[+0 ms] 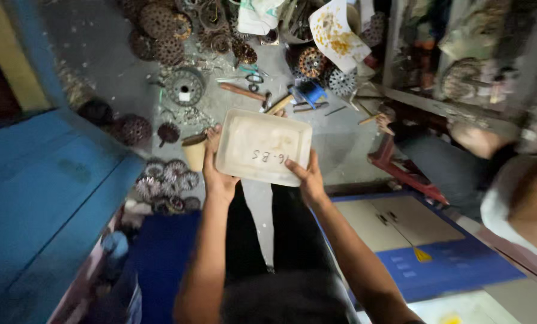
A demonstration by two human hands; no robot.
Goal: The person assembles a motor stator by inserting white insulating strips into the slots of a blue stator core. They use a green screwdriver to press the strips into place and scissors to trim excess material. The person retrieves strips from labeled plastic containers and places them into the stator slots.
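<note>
Both hands are clamped on a shallow, cream-coloured rectangular tray (263, 147), held out in front of the person above a grey floor (100, 42). The left hand (217, 174) grips the tray's left edge, with the thumb on the rim and the fingers underneath, while the right hand (307, 177) holds the near right corner in the same way. The tray faces up and looks empty inside; there is some handwriting on its bottom and a few stains, but nothing lies in it. So the tray is lifted and carried level, while loading it or setting it down does not appear to have begun. On the floor beyond it lie many round, rusty perforated discs (160, 24), a grey wheel-like part (184, 86), scissors (251, 77), a wooden-handled tool (242, 91) and a small blue object (309, 91). Nearer on the left, a cluster of shinier toothed discs (169, 180) sits beside a blue bench (46, 180). A small tan cup (195, 153) stands just left of the left hand. At the right, another person (460, 162) sits by a red stool (406, 171), apart from the tray.
</note>
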